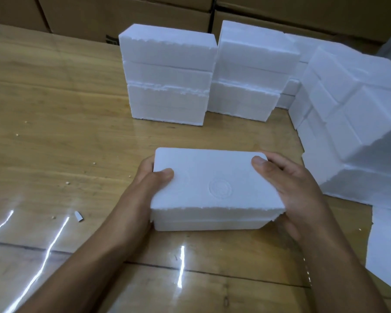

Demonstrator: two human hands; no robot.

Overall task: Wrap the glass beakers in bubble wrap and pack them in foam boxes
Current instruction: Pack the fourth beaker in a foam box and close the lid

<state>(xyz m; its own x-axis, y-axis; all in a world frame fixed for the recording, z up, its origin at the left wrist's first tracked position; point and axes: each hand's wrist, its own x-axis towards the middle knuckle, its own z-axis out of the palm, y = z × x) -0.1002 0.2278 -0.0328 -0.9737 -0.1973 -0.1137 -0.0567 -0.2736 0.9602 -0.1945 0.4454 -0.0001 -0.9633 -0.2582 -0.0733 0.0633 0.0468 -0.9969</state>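
Foam box — white, lid on, round embossed mark on top. It is held between 2 hands over the wooden table. Left hand grips the left end, thumb on the lid; right hand grips the right end likewise. Beyond the grip — first stack and second stack of closed foam boxes. Right of the grip: larger foam pile. Left: foam chip.

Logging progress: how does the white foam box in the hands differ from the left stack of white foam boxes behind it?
The held white foam box is single, gripped at its ends by the left hand and right hand; the left stack of white foam boxes stands two high, untouched. The held box's lid shows a round embossed mark; none shows on the stack. Both are closed, with ragged lid edges.
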